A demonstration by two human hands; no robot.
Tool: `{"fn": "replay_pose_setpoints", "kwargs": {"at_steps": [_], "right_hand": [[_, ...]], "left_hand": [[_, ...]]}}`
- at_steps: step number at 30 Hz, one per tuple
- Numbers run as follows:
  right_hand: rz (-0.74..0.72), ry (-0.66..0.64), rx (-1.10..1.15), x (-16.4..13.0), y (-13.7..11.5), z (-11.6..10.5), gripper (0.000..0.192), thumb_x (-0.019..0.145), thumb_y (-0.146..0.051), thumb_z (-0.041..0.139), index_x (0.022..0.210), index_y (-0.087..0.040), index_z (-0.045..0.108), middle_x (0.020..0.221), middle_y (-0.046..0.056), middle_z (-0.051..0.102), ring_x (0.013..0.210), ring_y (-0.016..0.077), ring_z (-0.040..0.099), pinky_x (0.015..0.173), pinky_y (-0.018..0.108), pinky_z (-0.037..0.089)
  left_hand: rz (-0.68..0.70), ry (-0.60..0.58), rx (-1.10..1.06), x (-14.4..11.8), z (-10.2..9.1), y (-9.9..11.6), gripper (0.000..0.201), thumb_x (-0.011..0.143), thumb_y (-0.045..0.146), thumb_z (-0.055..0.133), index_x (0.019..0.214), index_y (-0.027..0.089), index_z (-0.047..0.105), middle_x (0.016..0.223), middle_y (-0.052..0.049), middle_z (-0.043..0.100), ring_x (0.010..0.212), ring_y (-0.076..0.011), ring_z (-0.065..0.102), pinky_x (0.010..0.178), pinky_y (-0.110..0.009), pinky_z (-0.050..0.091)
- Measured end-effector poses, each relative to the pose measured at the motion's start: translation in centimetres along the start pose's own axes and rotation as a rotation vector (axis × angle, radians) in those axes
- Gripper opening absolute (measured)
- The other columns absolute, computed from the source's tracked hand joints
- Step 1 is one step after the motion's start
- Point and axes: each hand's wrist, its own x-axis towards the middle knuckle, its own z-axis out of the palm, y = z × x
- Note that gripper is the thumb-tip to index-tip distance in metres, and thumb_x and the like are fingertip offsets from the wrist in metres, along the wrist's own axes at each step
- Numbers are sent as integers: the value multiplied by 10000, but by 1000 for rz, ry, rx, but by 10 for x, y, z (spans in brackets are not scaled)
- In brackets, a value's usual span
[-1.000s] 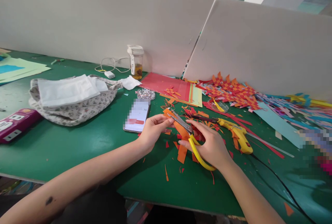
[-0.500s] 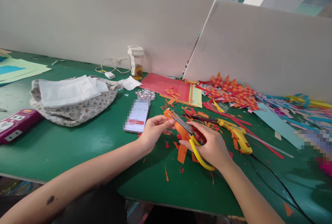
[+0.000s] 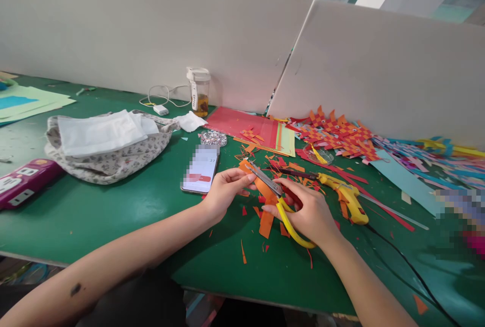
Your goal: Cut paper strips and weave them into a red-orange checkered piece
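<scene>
My left hand (image 3: 229,189) pinches an orange paper strip (image 3: 266,193) near its upper end. In my right hand (image 3: 308,211) is a pair of scissors (image 3: 288,221) with yellow handles, the fingers wrapped round the grips. The metal blades point up and left, lying over the orange strip close to my left fingertips; they look nearly closed. The strip's lower end hangs over orange and red paper scraps (image 3: 284,229) on the green table. Part of the strip is hidden behind the blades and my right fingers.
A yellow glue gun (image 3: 348,200) with a black cord lies right of my right hand. A phone (image 3: 200,170) is beside my left hand. Behind are red paper sheets (image 3: 242,125), woven paper fish (image 3: 341,137) and a lidded cup (image 3: 199,94). A purple power strip (image 3: 30,180) sits left.
Almost nothing differs. Both hands, the scissors and the orange strip keep nearly the same position; the view has shifted very slightly.
</scene>
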Motion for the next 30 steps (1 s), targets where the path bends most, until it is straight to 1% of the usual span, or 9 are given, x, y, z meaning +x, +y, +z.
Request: {"fn": "replay_pose_setpoints", "kwargs": {"at_steps": [4,9,16,20,23,25,26,28,30], "right_hand": [[-5,-9,13,0,0,0,462,675,-434,671,1069,-210,581,879,51,679,712,185,638,581,257,480],[-20,2,20,0,2,1,448,686,-446,658,1059,-208,584,875,66,678,704,197,642,559,268,473],[-30,56,8,-1,2,4,396,692,-446,645,1012,-217,596,762,42,675,614,186,622,534,272,467],[11,91,25,1,-1,2,341,708,-444,620,974,-233,594,654,2,633,543,162,580,526,264,463],[62,81,39,1,-2,0,376,712,-444,605,1022,-234,572,626,-10,595,505,149,539,475,254,444],[83,53,21,2,-1,-1,437,703,-438,612,1082,-230,551,696,3,618,545,153,559,493,253,457],[81,45,-1,2,-1,-1,468,693,-434,621,1108,-232,542,770,16,641,599,161,586,533,257,475],[54,39,-55,2,-1,-1,511,677,-429,638,1140,-239,532,942,38,660,735,186,628,624,271,498],[16,30,-111,2,-2,0,519,678,-428,637,1151,-244,530,1042,47,650,820,208,640,654,281,501]], "left_hand": [[5,1,2,0,0,1,255,670,388,712,717,148,638,684,-7,658,671,-93,613,585,-182,428],[8,4,-2,0,0,1,282,656,397,720,718,138,627,687,-22,649,668,-107,614,572,-187,438],[-4,-6,-21,0,1,1,277,660,387,720,686,140,597,680,-15,628,669,-99,610,568,-169,438],[-39,23,-33,1,1,1,297,636,397,733,700,142,594,684,-9,616,670,-103,615,552,-167,436],[-60,36,-50,1,1,2,312,622,406,738,686,141,587,704,-2,617,658,-94,613,559,-170,438],[-67,41,-48,1,1,2,316,616,409,740,680,141,586,705,2,620,656,-92,615,567,-175,439],[-66,46,-42,1,1,2,316,615,409,741,681,142,586,699,4,619,655,-93,616,568,-177,438],[-51,49,-25,1,1,1,311,619,406,739,690,142,591,691,3,618,659,-98,619,567,-180,436],[-31,41,-2,1,0,0,306,630,407,731,707,141,601,698,-9,627,673,-109,623,572,-184,438]]}}
